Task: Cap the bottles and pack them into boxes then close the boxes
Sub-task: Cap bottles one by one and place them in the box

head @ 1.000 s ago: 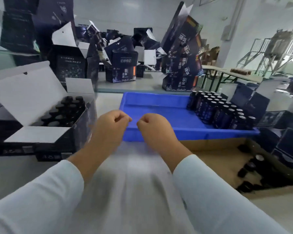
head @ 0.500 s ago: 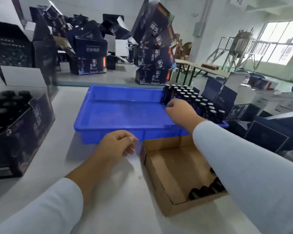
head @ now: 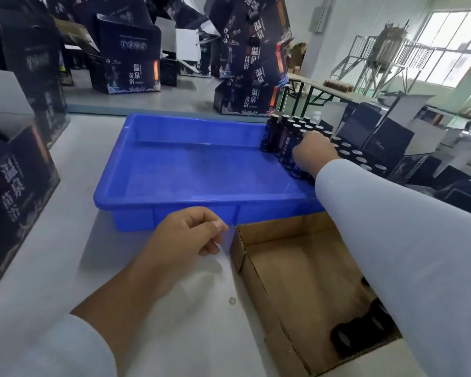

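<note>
Blue plastic fills the centre of the frame: a shallow tray (head: 174, 170) on our pale worktop (head: 65, 268), with dark bottles (head: 283, 137) standing packed together in its right end, several of them showing light, uncapped mouths. Our right hand (head: 314, 155) reaches across to that cluster at centre right, fingers curled down among the bottles; whether its grip has closed on one we cannot tell, as the fingertips are hidden. Our left hand (head: 185, 240) hovers at lower centre just in front of the tray's near wall, fingers loosely curled, its grip narrow and holding nothing. At lower right an open brown cardboard box (head: 297, 268) sits beside the tray, with black caps (head: 359, 330) gathered in its near corner. At the left edge stands a dark printed carton (head: 14, 191); more such cartons (head: 245, 85) are piled across the upper frame.
</note>
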